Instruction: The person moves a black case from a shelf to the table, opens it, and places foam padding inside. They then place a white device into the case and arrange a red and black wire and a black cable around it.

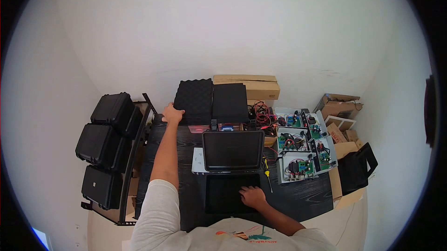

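My left hand (172,113) is at the left edge of a black egg-crate foam sheet (194,98), its fingers closed on the foam's side. Beside that sheet lies a flat black foam piece (230,103). An open black case stands in front of me, its lid (233,151) raised and its lower half (224,194) flat on the dark table (186,195). My right hand (253,196) rests in the right part of the lower half, fingers spread, holding nothing that shows.
Black cases (97,144) are stacked on a rack at the left. A yellow screwdriver (267,174) lies right of the open case. Farther right are grey housings with circuit boards (298,166), red and black cables (264,115) and cardboard boxes (341,104). A long carton (251,83) is behind.
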A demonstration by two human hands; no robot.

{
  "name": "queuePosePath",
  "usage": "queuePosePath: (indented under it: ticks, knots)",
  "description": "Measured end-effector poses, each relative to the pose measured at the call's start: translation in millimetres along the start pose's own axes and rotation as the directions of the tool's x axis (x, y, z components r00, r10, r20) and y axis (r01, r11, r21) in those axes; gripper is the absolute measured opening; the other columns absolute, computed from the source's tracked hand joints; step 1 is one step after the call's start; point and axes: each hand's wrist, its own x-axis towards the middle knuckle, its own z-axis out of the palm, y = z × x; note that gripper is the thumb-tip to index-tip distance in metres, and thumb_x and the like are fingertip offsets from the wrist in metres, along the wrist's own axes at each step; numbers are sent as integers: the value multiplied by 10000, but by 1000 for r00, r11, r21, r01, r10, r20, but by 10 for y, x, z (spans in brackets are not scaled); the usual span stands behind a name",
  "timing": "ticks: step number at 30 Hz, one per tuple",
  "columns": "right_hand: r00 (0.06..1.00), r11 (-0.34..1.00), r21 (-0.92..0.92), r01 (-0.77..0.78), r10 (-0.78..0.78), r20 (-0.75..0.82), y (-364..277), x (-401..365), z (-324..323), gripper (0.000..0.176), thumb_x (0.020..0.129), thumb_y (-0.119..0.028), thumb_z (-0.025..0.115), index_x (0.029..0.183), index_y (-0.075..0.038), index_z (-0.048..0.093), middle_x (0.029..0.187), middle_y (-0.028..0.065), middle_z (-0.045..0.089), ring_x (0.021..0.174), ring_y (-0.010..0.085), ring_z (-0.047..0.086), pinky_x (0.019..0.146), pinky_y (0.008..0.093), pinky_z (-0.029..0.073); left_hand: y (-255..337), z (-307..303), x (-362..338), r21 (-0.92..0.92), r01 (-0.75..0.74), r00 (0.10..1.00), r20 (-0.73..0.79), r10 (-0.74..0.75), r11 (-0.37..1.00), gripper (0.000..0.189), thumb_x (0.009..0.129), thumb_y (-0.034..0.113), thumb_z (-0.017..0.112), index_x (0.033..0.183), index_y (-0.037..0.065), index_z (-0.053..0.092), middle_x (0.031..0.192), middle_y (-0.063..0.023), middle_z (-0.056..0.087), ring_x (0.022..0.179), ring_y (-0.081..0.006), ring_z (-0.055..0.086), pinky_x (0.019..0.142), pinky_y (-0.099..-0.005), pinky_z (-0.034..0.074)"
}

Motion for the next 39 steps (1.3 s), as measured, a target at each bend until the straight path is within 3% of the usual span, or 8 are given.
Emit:
queuePosePath:
  ticks: [11,17,24,27,30,35,38,39]
  knots:
    - [1000,1000,-4,6,-6,28,-20,-3,-68,323,938,-280,654,1214,-146,755,1305,71,715,1102,275,710,934,465,574,146,-88,167,-691,-416,906,-369,206,592,365,892,-56,728,1247,32,737,1168,-118,656,1059,-237,635,965,-342,515]
    - [1000,999,38,-2,1,17,-12,16,-85,337,950,-264,652,1253,-146,741,1302,83,721,1109,291,714,941,461,577,363,-1244,-1168,-536,-722,692,-571,442,438,343,929,-109,621,1231,11,729,1142,-108,632,1070,-211,621,929,-342,521]
    - [845,674,738,18,384,-371,-39,104,-591,548,969,-198,716,1486,-78,578,1324,158,692,1132,321,696,965,441,554,-1,-1323,-2303,-803,-547,811,-437,390,237,352,829,-218,508,1028,32,657,1054,-78,568,1023,-218,668,1199,-538,443]
    - [678,696,705,135,454,-578,35,170,-813,789,933,-203,786,1601,-27,405,1401,211,625,1184,312,661,969,405,533,-124,-1115,-2596,-848,-477,826,-344,446,229,364,790,-229,496,990,29,660,1039,-81,578,994,-210,666,1215,-558,426]
    - [665,720,680,137,443,-602,121,240,-921,906,916,-186,805,1644,-13,295,1479,240,564,1260,336,630,986,408,525,-208,-828,-2740,-883,-400,843,-249,477,246,334,777,-219,516,949,22,669,1030,-81,594,974,-196,654,1238,-542,404]
    - [726,732,681,21,457,-513,396,444,-699,624,927,-132,786,1473,10,519,1402,233,615,1261,382,637,1004,428,533,-365,-268,-2755,-878,-301,894,-125,430,371,331,824,-176,582,1050,30,709,1161,-86,611,1008,-145,608,893,-285,468]
    - [682,725,687,-46,525,-509,395,583,-809,453,933,-121,780,1328,24,616,1314,224,641,1228,404,638,1000,440,534,-339,-43,-2668,-869,-304,904,-135,405,389,344,913,-130,620,1228,9,616,1246,-96,580,1206,-191,599,1072,-315,460]
    - [646,711,701,-50,559,-520,362,617,-843,402,933,-120,780,1280,29,641,1279,221,649,1211,409,639,996,445,534,-457,154,-2594,-843,-337,880,-123,459,419,515,959,-64,659,1444,-9,493,1419,-141,542,1333,-247,558,1143,-360,426]
